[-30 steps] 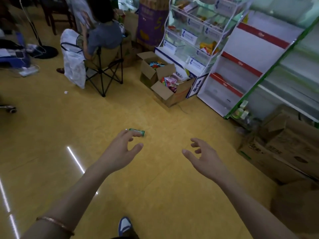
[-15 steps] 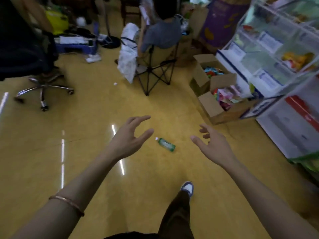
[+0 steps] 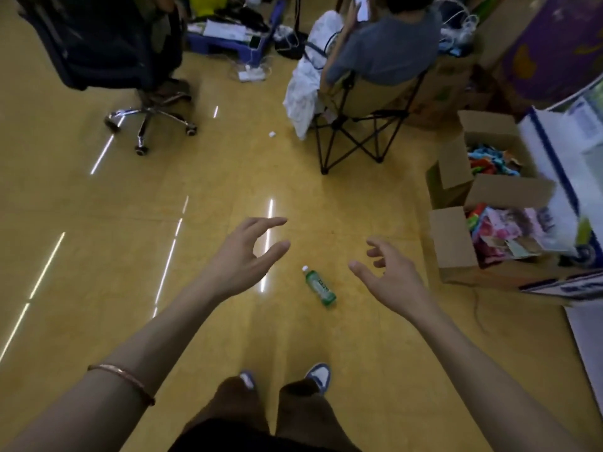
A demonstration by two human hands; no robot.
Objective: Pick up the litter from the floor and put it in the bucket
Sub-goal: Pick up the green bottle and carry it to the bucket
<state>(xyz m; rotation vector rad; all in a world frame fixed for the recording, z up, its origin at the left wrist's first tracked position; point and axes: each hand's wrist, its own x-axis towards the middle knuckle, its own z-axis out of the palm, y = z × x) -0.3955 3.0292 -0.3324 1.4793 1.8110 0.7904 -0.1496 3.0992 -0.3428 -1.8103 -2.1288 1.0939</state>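
Bottle (image 3: 319, 286) lies between left hand (image 3: 239, 256) and right hand (image 3: 390, 277) (fingers (image 3: 270, 221) apparently clear).

Glossy yellow floor (image 3: 98, 256), green plastic bottle (image 3: 320, 287), matt cardboard boxes (image 3: 453, 246)

Small shop interior, open cardboard boxes (image 3: 453, 244) of colourful packaged goods (image 3: 504, 225) beside a white display rack (image 3: 551, 138), office chair (image 3: 98, 40), folding chair (image 3: 368, 96), glossy yellow floor (image 3: 114, 207)

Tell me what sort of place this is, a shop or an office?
Most likely a small shop or its stock area. Open cardboard boxes full of colourful packets stand beside a white-and-blue display rack, and an office chair and a folding chair stand nearby.
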